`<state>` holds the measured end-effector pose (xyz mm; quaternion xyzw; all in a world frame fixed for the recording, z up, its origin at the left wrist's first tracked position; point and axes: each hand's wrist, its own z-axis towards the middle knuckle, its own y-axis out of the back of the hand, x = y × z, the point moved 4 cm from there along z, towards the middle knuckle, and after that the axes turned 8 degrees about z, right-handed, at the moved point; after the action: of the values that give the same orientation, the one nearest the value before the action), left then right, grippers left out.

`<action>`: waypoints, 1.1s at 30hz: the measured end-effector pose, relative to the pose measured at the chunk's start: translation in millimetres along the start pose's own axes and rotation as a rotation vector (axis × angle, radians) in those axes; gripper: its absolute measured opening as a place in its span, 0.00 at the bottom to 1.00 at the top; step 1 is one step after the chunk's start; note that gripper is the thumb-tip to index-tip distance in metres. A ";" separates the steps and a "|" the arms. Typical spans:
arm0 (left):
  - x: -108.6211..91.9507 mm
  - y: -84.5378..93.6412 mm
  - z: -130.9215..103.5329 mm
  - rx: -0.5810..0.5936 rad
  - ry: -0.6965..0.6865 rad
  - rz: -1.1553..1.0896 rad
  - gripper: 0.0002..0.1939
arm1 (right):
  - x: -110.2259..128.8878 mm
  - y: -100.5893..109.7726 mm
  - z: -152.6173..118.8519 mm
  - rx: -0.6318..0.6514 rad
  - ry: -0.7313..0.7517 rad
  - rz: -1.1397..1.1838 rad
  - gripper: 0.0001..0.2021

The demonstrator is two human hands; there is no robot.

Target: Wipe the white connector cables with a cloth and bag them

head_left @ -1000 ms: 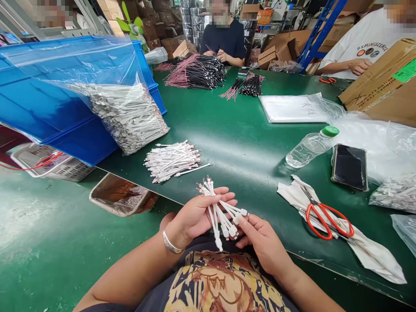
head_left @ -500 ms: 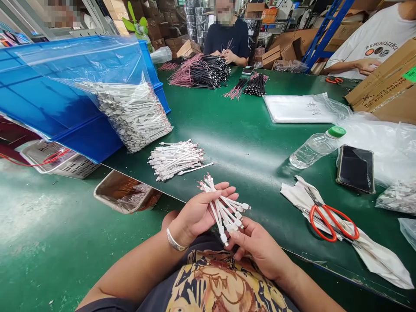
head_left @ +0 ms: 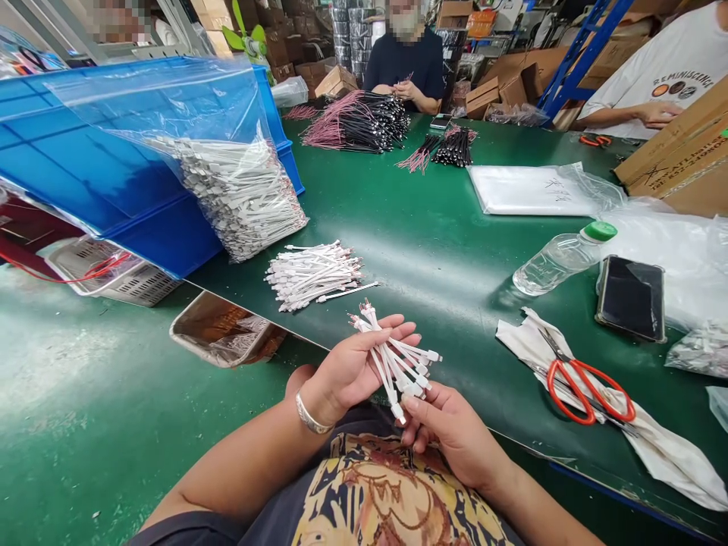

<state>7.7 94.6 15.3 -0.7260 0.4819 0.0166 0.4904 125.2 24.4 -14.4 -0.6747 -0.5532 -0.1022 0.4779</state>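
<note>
White flat-cable bundle with plug ends and bare reddish wire tips [head_left: 392, 365], fanned out in the left hand [head_left: 351, 373] above the person's lap.
The left thumb clamps the cables against the fingers near the wire tips, and the plug ends spread toward the right hand [head_left: 455, 428]. The right thumb and fingers are at the lower plugs; whether they pinch one, I cannot tell. Just beyond, on the green tabletop [head_left: 421, 235], lies a loose pile of similar white cables [head_left: 314, 277], with a clear plastic bag full of white cables [head_left: 244, 201] behind it. To the right, red-handled scissors [head_left: 564, 362] rest on a crumpled white cloth [head_left: 663, 447].
</note>
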 end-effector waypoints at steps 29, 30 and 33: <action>32.2 -6.4 -11.8 0.879 -0.859 1.815 0.27 | -52.8 10.3 1.8 0.182 -0.277 0.296 0.20; 32.2 -5.7 -12.3 0.866 -0.873 1.842 0.27 | -53.9 10.6 2.4 0.175 -0.287 0.290 0.20; 33.9 -3.6 -13.8 0.833 -0.897 1.899 0.28 | -55.4 10.0 3.6 0.158 -0.308 0.285 0.20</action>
<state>22.2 61.6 8.1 0.2260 0.5869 0.4799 0.6118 111.9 -8.2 -58.5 -0.7141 -0.5250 0.1141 0.4489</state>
